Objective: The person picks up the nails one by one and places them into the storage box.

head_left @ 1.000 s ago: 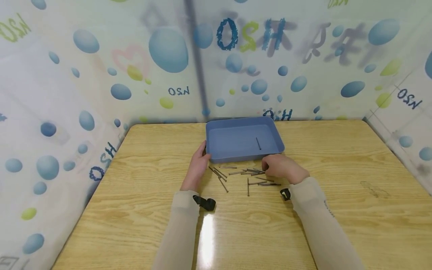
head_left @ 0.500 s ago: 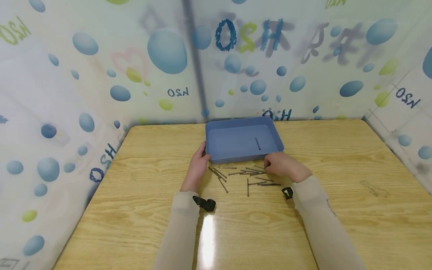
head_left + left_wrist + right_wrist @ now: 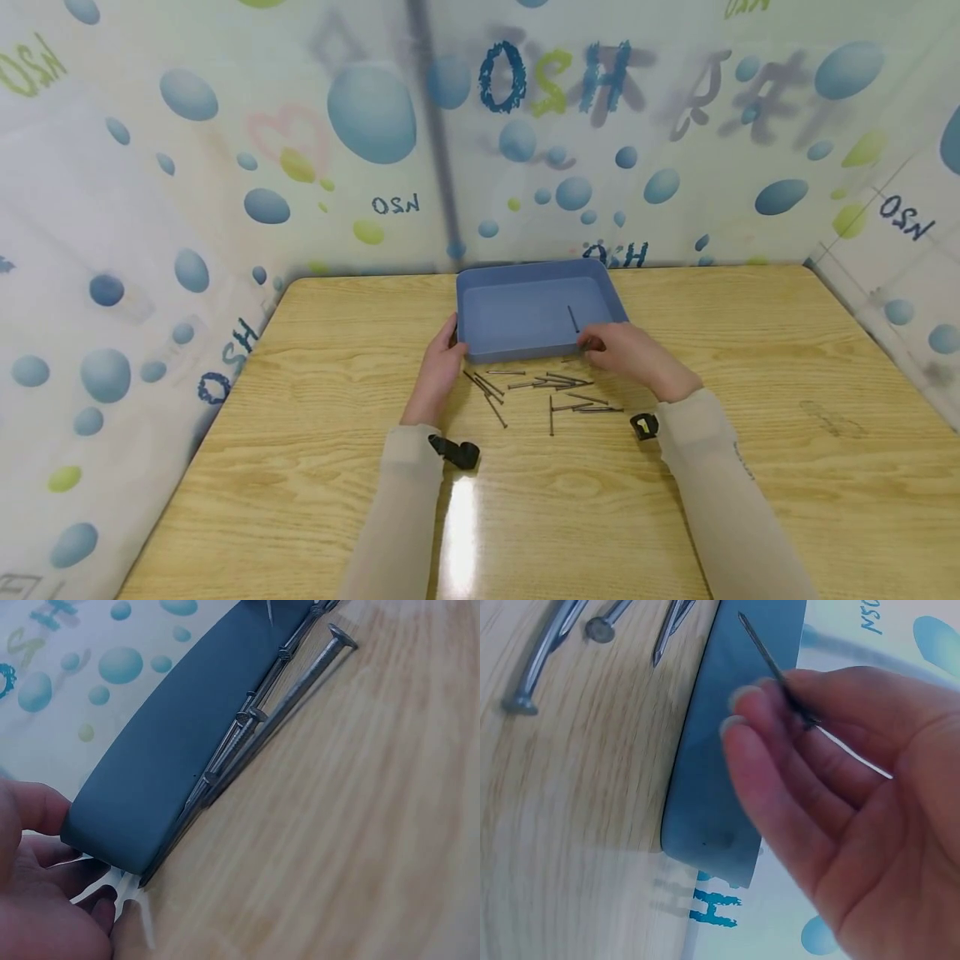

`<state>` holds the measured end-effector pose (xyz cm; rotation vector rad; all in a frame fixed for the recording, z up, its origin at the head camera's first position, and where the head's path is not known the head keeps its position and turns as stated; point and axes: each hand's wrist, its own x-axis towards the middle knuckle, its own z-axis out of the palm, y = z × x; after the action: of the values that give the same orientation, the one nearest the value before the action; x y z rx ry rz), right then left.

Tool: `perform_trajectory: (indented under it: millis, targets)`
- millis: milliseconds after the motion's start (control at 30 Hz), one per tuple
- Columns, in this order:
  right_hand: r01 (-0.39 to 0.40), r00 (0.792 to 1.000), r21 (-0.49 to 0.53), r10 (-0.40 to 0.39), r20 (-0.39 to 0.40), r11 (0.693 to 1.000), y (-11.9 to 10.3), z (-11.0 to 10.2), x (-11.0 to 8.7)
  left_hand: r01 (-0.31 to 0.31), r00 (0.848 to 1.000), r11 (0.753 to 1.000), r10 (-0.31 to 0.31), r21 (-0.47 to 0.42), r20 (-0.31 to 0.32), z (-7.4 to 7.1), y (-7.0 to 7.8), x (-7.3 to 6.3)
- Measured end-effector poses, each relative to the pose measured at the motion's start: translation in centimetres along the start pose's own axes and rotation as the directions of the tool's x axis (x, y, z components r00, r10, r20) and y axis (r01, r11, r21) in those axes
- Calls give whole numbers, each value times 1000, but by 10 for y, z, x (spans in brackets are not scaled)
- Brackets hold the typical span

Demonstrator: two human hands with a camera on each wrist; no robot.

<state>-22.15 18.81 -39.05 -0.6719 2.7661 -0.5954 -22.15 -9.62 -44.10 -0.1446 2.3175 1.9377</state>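
My left hand (image 3: 437, 375) holds the near left corner of a blue plastic tray (image 3: 517, 317). In the left wrist view the thumb and fingers meet the tray's end wall (image 3: 142, 772). Over the tray's near right rim, my right hand (image 3: 633, 357) pinches a single nail (image 3: 765, 656) between thumb and fingertips, its point sticking out past them. Inside the tray lies one nail (image 3: 573, 318), close to the right hand. Several loose nails (image 3: 551, 382) lie on the table just in front of the tray, at mixed angles.
The wooden table (image 3: 337, 500) runs back to a wall sheet (image 3: 465, 167) printed with blue and green drops. More nails (image 3: 491, 397) lie near the left hand. Black straps with small devices (image 3: 456, 452) sit at both wrists.
The right hand has lifted from the pile of nails and moved up to the tray's near rim, taking one nail with it. The left hand stays at the tray's corner.
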Motion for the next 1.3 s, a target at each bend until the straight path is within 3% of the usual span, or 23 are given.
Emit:
perform_trajectory:
  millis: [200,367,567,867,1300]
  targets:
    - [25,994,44,-20,-105,999,-2,0,-1,-13,1000,1000,13,1,-7,0,0,0]
    - [24,992,187,0,-124,982,-4,-2,-2,-5,1000,1000,5,-14,-2,1,-1,-1]
    - [21,992,415,33,-122,909,-6,-5,-4,-6,1000,1000,6,-23,5,1,-1,-1]
    - [44,984,615,71,-162,788,-1,-6,-4,2,1000,1000,-2,-4,2,0,-1,-1]
    - [69,962,676,131,-241,734,7,-5,-4,-31,1000,999,31,-7,-2,0,-3,-1]
